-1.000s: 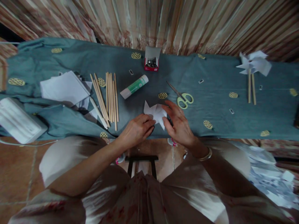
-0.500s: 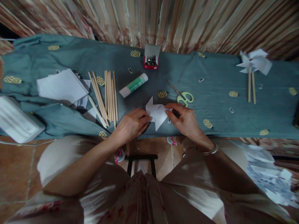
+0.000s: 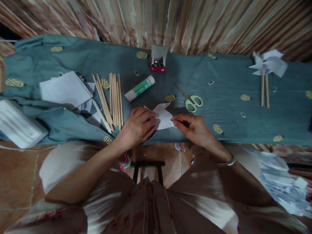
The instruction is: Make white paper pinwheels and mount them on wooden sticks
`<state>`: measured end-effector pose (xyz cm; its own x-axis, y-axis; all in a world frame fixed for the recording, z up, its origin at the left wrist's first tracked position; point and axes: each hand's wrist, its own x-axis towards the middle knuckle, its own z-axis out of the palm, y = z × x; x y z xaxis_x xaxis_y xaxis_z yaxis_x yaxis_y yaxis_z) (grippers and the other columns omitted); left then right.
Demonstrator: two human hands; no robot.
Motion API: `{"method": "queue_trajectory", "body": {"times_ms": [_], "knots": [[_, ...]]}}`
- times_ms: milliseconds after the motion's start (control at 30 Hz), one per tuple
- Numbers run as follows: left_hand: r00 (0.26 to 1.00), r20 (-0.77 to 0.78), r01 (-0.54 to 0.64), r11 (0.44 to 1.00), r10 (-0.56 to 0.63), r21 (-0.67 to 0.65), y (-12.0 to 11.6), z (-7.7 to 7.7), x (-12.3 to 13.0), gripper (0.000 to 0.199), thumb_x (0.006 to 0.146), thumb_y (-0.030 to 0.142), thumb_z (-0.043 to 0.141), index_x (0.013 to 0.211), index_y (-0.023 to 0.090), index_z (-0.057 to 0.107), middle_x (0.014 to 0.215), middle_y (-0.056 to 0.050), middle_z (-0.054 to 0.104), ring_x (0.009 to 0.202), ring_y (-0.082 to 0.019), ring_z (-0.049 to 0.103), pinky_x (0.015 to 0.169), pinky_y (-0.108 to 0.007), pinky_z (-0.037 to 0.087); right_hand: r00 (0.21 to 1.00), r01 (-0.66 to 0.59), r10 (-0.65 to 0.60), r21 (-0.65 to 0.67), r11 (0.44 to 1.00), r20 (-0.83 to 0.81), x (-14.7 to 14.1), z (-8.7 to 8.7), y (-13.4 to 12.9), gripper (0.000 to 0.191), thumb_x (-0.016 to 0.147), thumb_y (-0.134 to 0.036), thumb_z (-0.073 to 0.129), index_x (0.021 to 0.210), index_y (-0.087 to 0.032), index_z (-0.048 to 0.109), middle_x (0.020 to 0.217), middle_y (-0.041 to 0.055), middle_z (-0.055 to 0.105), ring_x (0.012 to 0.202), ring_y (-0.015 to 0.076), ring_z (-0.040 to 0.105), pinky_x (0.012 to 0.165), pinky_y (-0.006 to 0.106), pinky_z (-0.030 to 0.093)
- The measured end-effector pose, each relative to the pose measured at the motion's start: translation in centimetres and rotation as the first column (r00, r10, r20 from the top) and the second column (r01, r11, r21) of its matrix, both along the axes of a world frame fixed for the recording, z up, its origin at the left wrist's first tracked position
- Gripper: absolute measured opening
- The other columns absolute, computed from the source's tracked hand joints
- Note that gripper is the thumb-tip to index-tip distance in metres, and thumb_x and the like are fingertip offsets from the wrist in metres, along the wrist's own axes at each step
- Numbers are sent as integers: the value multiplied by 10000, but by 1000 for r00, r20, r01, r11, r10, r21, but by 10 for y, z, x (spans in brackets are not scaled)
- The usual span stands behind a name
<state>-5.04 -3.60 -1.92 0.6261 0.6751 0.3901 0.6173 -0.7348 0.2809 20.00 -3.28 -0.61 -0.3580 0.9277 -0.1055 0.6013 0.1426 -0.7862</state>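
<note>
A white paper pinwheel (image 3: 163, 117) with pointed blades is held low over the table's near edge, between my two hands. My left hand (image 3: 140, 125) is closed on its left side, thumb and fingers pinching the paper. At its right edge my right hand (image 3: 192, 127) pinches a blade tip between thumb and index finger. Green-handled scissors (image 3: 191, 100) lie just beyond my right hand. Past my left hand rests a glue stick (image 3: 140, 88) with a green and white label. Part of the pinwheel is hidden under my left fingers.
Several wooden sticks (image 3: 114, 100) and a stack of white paper (image 3: 64, 89) lie to the left, by a white packet (image 3: 20, 123). An open red box (image 3: 158, 66) of metal pins stands at the back. Finished-looking pinwheels (image 3: 270, 63) on sticks lie far right on the green tablecloth (image 3: 219, 71).
The paper pinwheel has turned between my hands, its blades now pointing differently. My left hand has moved slightly further over it, and my right hand has shifted a little nearer to me.
</note>
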Motion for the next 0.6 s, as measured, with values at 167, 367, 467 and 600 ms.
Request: {"method": "queue_trajectory", "body": {"times_ms": [167, 367, 467, 600], "knots": [[998, -56, 39, 998, -36, 43, -6, -1, 10, 179, 957, 299, 592, 1015, 163, 693, 991, -78, 721, 946, -235, 609, 801, -376, 460, 998, -44, 42, 62, 997, 40, -2, 2, -1, 211, 904, -259, 559, 960, -190, 750, 750, 11, 737, 602, 132, 617, 580, 248, 449], [988, -156, 19, 999, -13, 36, -8, -1, 18, 189, 990, 250, 532, 952, 161, 694, 936, -58, 723, 843, -197, 622, 728, -333, 443, 993, -66, 54, 115, 991, 108, -2, 1, -3, 200, 910, -238, 567, 988, -195, 746, 801, 25, 764, 622, 150, 648, 612, 273, 487], [987, -158, 22, 999, -14, 50, -10, -1, 19, 185, 987, 226, 533, 930, 153, 694, 890, -56, 715, 812, -192, 623, 714, -327, 451, 991, -65, 47, 140, 988, 126, -1, 1, -4, 199, 906, -227, 577, 1003, -197, 747, 848, 39, 773, 673, 168, 676, 667, 296, 524], [986, -165, 37, 998, -28, 51, -12, 0, 19, 199, 989, 200, 517, 912, 136, 689, 862, -62, 710, 793, -189, 627, 699, -323, 460, 994, -50, 22, 250, 967, 110, -1, 4, -2, 187, 877, -194, 606, 995, -209, 750, 927, 57, 770, 824, 212, 698, 815, 370, 557]]}}
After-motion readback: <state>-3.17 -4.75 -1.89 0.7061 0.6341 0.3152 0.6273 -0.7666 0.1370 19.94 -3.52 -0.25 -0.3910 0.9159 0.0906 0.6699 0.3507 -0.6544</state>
